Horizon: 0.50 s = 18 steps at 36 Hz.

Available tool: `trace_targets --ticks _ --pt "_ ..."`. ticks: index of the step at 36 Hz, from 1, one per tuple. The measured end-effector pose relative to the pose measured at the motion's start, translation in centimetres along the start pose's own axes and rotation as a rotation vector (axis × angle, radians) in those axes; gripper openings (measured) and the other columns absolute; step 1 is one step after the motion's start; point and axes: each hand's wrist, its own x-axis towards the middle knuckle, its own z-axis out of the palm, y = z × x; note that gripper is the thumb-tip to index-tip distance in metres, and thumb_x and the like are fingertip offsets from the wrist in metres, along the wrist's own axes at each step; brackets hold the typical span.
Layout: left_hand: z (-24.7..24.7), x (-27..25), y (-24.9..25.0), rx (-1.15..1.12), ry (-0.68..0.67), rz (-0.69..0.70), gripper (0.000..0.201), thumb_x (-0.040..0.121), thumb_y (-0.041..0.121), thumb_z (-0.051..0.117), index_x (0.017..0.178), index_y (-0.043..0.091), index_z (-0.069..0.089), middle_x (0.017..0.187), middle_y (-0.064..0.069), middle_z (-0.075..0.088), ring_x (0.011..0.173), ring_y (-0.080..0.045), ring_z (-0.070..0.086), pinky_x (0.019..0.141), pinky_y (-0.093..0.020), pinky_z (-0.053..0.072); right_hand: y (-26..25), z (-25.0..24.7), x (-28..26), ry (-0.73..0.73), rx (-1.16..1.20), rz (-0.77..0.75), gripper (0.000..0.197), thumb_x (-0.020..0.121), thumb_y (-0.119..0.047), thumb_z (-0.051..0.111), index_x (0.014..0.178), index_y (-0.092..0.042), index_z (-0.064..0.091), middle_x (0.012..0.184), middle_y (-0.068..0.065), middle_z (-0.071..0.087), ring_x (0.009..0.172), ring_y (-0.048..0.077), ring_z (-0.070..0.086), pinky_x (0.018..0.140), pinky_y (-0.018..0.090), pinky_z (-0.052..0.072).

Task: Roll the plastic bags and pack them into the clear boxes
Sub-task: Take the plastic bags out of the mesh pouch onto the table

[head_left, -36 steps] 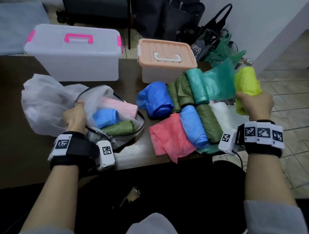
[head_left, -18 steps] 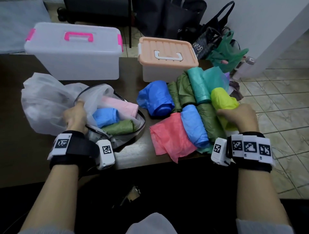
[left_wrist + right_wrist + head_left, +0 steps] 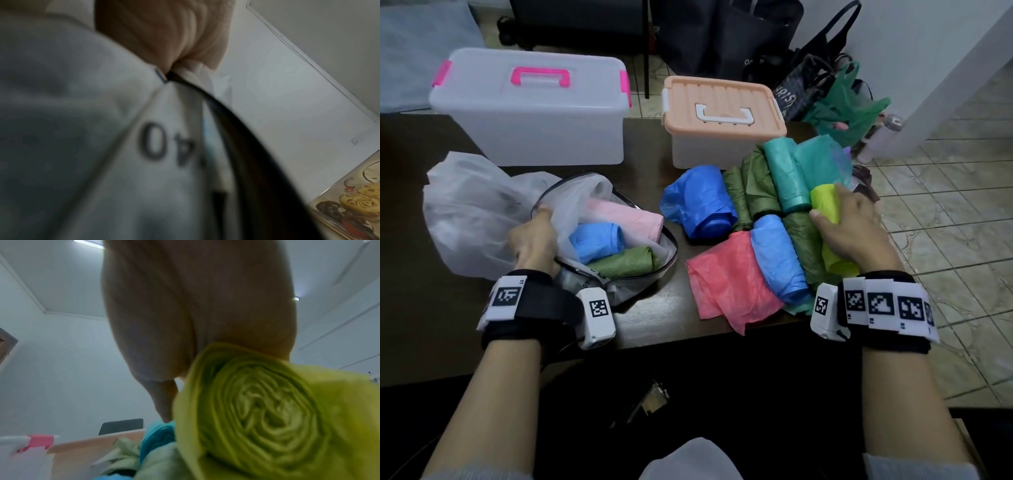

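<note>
A person's right hand grips a rolled lime-green bag atop the pile of coloured rolls at the desk's right edge, while the left hand pinches the rim of a clear zip pouch holding pink, blue and green rolls; two lidded boxes stand behind
</note>
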Motion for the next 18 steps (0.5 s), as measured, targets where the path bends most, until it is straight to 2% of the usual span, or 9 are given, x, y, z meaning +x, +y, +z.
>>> trace_targets --ticks 3,6,8,10,12,13,15,16,18 --pt "0.0 0.0 -0.1 0.0 0.003 0.003 0.055 0.092 0.037 0.055 0.132 0.0 0.044 0.11 -0.008 0.053 0.096 -0.024 0.053 0.091 -0.034 0.048 0.6 0.9 0.5 -0.039 -0.037 -0.022 0.063 0.099 -0.031 0.039 0.151 -0.023 0.006 0.158 0.009 0.011 0.145 0.027 0.008 0.116 0.052 0.011" --pt "-0.1 0.1 -0.1 0.001 -0.002 -0.003 0.055 0.092 0.036 0.054 0.132 0.0 0.045 0.118 -0.01 0.055 0.105 -0.026 0.056 0.093 -0.033 0.048 1.1 1.1 0.9 -0.022 -0.029 -0.04 0.062 0.098 -0.028 0.04 0.151 -0.021 0.008 0.156 0.01 0.016 0.144 0.028 0.013 0.114 0.053 0.016" --pt "-0.1 0.0 0.0 0.011 -0.002 -0.006 0.055 0.093 0.036 0.053 0.132 -0.001 0.045 0.124 -0.011 0.056 0.11 -0.027 0.056 0.094 -0.033 0.048 1.1 1.0 1.0 -0.022 -0.037 -0.04 0.064 0.097 -0.032 0.042 0.151 -0.02 0.009 0.156 0.011 0.017 0.143 0.031 0.013 0.114 0.054 0.015" --pt "-0.2 0.0 0.0 0.009 -0.005 0.001 0.054 0.093 0.036 0.053 0.131 -0.001 0.046 0.124 -0.011 0.055 0.11 -0.027 0.056 0.094 -0.033 0.047 0.3 0.8 0.8 0.008 -0.044 -0.026 0.066 0.096 -0.04 0.043 0.151 -0.02 0.012 0.157 0.012 0.013 0.144 0.032 0.005 0.115 0.055 0.009" --pt "-0.3 -0.1 -0.1 -0.012 -0.015 0.01 0.051 0.093 0.035 0.053 0.129 -0.001 0.048 0.119 -0.01 0.056 0.106 -0.025 0.056 0.093 -0.033 0.048 -1.3 0.7 0.3 0.131 -0.032 -0.057 0.063 0.096 -0.041 0.044 0.149 -0.017 0.02 0.156 0.014 0.012 0.145 0.033 0.002 0.113 0.053 0.005" --pt "-0.3 -0.2 -0.1 -0.026 -0.021 0.016 0.049 0.093 0.034 0.053 0.127 -0.001 0.049 0.116 -0.01 0.057 0.102 -0.024 0.056 0.092 -0.033 0.049 -2.3 0.8 0.0 0.215 -0.017 -0.118 0.059 0.096 -0.041 0.044 0.147 -0.014 0.027 0.154 0.017 0.017 0.144 0.033 0.006 0.114 0.051 0.007" --pt "-0.3 -0.3 -0.2 -0.047 -0.035 0.027 0.045 0.093 0.033 0.053 0.123 0.0 0.052 0.109 -0.008 0.057 0.098 -0.023 0.057 0.091 -0.034 0.05 -4.7 1.3 -0.4 0.343 0.079 -0.305 0.052 0.094 -0.037 0.044 0.136 -0.007 0.043 0.142 0.02 0.038 0.136 0.034 0.027 0.111 0.042 0.018" --pt "-0.4 -0.2 -0.2 -0.054 -0.04 0.031 0.043 0.093 0.032 0.053 0.121 0.0 0.053 0.107 -0.008 0.057 0.097 -0.023 0.058 0.09 -0.035 0.05 -6.0 1.7 -0.7 0.351 0.147 -0.394 0.046 0.093 -0.032 0.045 0.129 -0.004 0.05 0.133 0.02 0.048 0.129 0.033 0.038 0.107 0.036 0.024" --pt "-0.6 0.0 -0.4 -0.064 -0.05 0.04 0.038 0.092 0.032 0.054 0.114 0.001 0.056 0.103 -0.008 0.059 0.098 -0.024 0.059 0.091 -0.037 0.05 -8.8 3.0 -1.4 0.254 0.261 -0.532 0.031 0.094 -0.02 0.051 0.118 -0.002 0.06 0.118 0.015 0.06 0.113 0.026 0.052 0.098 0.027 0.034"
